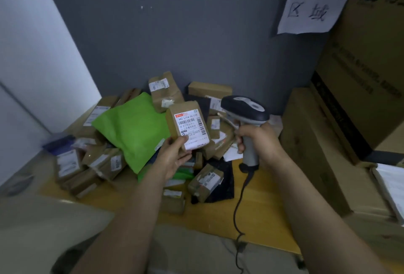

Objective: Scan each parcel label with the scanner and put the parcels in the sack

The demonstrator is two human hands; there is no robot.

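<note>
Left grip (172, 159) pinches the parcel (189, 128) by its lower edge, label up, just left of the scanner (244, 109) clasped by the right grip (260, 140); it looks light, fairly stiff, best held by edges

left grip (172, 157) raised, pinching | right grip (260, 140) upright, seemingly clenched

Two bare arms in shot, hands uncovered.
And here they are: the left hand (172, 157) and the right hand (260, 140), both bare, each on a long bare forearm that runs to the bottom edge of the picture; whatever is worn higher up lies out of view.
</note>
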